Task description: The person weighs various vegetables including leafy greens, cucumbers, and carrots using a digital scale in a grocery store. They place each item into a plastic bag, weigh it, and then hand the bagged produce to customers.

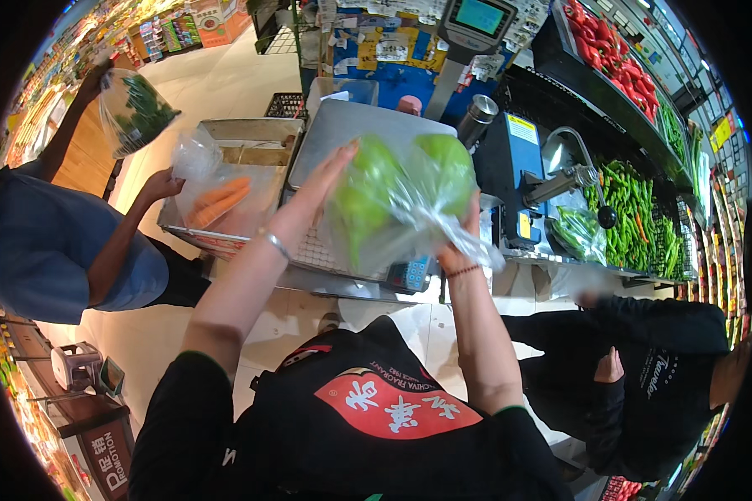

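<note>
Between my two hands is a clear plastic bag with large light green fruits or vegetables inside. Its gathered neck points toward my right side. My left hand presses against the bag's left side, fingers extended. On the other side my right hand supports it near the neck, partly hidden by plastic. The bag is above a weighing scale with a metal platform, a keypad and a raised display.
At left, a person holds bagged leafy greens and touches bagged carrots over a box. Right of the scale stand a blue device with a metal arm, green peppers and red peppers. Another person stands at right.
</note>
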Demonstrator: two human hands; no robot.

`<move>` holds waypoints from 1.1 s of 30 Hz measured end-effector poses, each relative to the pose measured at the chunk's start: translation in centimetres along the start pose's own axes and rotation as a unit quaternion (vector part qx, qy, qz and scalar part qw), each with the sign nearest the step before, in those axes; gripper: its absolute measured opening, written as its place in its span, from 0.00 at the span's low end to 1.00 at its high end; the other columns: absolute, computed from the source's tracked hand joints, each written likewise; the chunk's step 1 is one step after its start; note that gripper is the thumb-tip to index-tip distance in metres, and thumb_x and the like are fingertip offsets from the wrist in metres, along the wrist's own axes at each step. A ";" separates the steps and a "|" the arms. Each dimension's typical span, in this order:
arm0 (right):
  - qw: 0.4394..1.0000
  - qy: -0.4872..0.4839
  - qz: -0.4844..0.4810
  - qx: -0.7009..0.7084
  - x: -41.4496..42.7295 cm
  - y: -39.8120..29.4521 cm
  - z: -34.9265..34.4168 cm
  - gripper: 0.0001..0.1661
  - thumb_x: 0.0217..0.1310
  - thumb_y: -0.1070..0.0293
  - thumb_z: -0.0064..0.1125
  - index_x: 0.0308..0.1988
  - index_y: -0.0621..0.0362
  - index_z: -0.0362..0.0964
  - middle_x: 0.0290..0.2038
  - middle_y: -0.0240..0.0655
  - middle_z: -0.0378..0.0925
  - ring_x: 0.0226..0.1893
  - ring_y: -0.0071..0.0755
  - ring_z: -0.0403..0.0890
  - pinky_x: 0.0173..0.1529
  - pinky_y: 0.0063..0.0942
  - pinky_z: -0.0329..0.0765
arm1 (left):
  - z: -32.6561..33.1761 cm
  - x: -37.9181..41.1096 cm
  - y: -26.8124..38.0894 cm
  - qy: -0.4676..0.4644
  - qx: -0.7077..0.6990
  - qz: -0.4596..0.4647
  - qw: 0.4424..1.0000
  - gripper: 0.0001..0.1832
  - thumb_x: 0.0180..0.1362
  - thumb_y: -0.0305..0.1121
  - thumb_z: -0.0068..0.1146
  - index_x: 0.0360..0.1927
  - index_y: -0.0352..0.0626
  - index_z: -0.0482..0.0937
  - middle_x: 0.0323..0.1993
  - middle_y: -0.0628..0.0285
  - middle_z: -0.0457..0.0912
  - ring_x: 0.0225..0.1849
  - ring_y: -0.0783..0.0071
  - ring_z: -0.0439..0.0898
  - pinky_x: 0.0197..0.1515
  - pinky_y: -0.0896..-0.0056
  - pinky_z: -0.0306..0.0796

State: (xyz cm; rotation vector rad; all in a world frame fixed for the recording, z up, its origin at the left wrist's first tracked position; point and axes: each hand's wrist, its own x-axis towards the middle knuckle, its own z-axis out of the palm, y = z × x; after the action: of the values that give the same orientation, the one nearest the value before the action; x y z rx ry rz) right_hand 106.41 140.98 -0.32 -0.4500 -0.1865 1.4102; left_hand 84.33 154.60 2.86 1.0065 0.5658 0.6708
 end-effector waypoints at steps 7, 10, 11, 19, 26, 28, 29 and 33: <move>0.874 0.083 -0.158 -0.453 7.1 2.7 2.4 0.35 0.61 0.60 0.61 0.64 0.54 0.58 0.56 0.36 0.69 0.54 0.30 0.71 0.55 0.28 0.70 | -4.7 5.9 0.8 0.133 0.120 0.120 0.976 0.38 0.61 0.46 0.56 0.69 0.38 0.56 0.62 0.54 0.68 0.60 0.68 0.69 0.61 0.71 0.63; 0.860 0.089 -0.132 -0.484 6.7 2.9 3.3 0.31 0.59 0.67 0.62 0.60 0.56 0.61 0.49 0.34 0.74 0.42 0.23 0.73 0.44 0.22 0.71 | -5.7 6.4 -0.6 0.171 0.131 0.154 0.964 0.36 0.63 0.45 0.55 0.68 0.37 0.57 0.62 0.53 0.68 0.60 0.66 0.68 0.62 0.71 0.61; 0.847 0.077 -0.111 -0.514 6.5 2.7 3.5 0.29 0.60 0.67 0.61 0.59 0.57 0.62 0.48 0.33 0.75 0.40 0.22 0.73 0.42 0.22 0.71 | -5.9 6.3 -0.8 0.182 0.133 0.160 0.961 0.35 0.63 0.44 0.54 0.68 0.37 0.57 0.62 0.52 0.68 0.60 0.66 0.68 0.62 0.70 0.61; 0.775 0.197 -0.330 -0.502 -2.4 2.9 -8.4 0.11 0.65 0.66 0.56 0.35 0.64 0.74 0.30 0.32 0.78 0.30 0.16 0.73 0.34 0.18 0.70 | -4.3 -2.0 -4.4 0.336 0.202 0.279 0.877 0.16 0.64 0.35 0.53 0.51 0.36 0.69 0.44 0.61 0.74 0.44 0.78 0.71 0.48 0.78 0.67; 0.813 0.328 -0.077 -0.475 -9.9 7.3 -17.9 0.20 0.61 0.67 0.60 0.50 0.68 0.68 0.42 0.36 0.78 0.35 0.23 0.74 0.41 0.23 0.72 | -6.0 -10.9 -14.4 0.344 0.217 0.075 0.911 0.24 0.60 0.28 0.57 0.15 0.50 0.54 0.17 0.79 0.56 0.22 0.89 0.53 0.24 0.80 0.51; 0.828 0.291 -0.032 -0.478 -9.7 8.1 -16.6 0.32 0.59 0.69 0.61 0.59 0.69 0.60 0.47 0.38 0.75 0.43 0.25 0.75 0.48 0.22 0.73 | -4.6 -11.9 -15.3 0.284 0.236 0.031 0.929 0.24 0.59 0.27 0.58 0.15 0.51 0.56 0.18 0.80 0.58 0.23 0.90 0.55 0.24 0.82 0.50; 0.821 0.283 -0.024 -0.495 -9.4 8.3 -16.0 0.35 0.58 0.69 0.63 0.60 0.71 0.57 0.47 0.40 0.75 0.45 0.26 0.75 0.50 0.22 0.72 | -3.7 -12.0 -15.6 0.262 0.244 0.025 0.933 0.24 0.59 0.27 0.58 0.15 0.51 0.55 0.17 0.80 0.57 0.22 0.90 0.54 0.23 0.81 0.49; 0.802 0.282 -0.036 -0.525 -8.5 8.7 -15.6 0.46 0.53 0.62 0.68 0.62 0.73 0.53 0.48 0.45 0.75 0.46 0.31 0.76 0.51 0.24 0.73 | -0.2 -12.0 -16.0 0.168 0.273 0.032 0.947 0.27 0.58 0.27 0.60 0.14 0.50 0.53 0.15 0.80 0.54 0.21 0.90 0.51 0.20 0.80 0.46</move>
State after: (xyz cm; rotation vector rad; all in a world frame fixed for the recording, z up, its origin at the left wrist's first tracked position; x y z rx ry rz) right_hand 103.15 130.50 -16.82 -1.7376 -0.4904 0.9209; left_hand 80.11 140.00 -10.11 1.4428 1.0598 0.7684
